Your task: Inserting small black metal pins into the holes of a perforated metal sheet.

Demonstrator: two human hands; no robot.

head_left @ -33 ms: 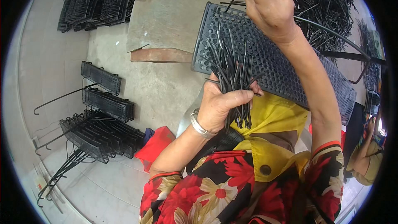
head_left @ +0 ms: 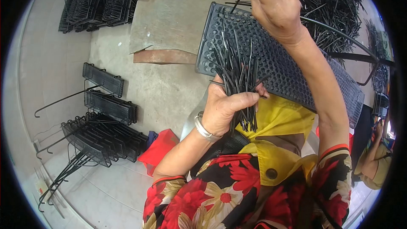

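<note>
A loose bundle of thin black sticks [head_left: 237,74] is gripped in my left hand [head_left: 222,112], the thumb laid across it and the sticks fanning upward. Behind the bundle, a long black perforated tray [head_left: 275,55] slants from upper left to lower right in front of my lap. My right hand [head_left: 275,8] is raised over the tray's far side, near a big pile of black sticks [head_left: 326,4]. Its fingers are curled together at the top edge of the picture; a dark stick shows just below the fingertips, but what they hold is unclear.
At the left, black mesh baskets with long hooked wires [head_left: 101,135] stand on the floor by the wall. More black racks [head_left: 99,0] are stacked at the upper left. A worn board [head_left: 169,21] lies beyond the tray. Another person's arm [head_left: 371,165] shows at the right edge.
</note>
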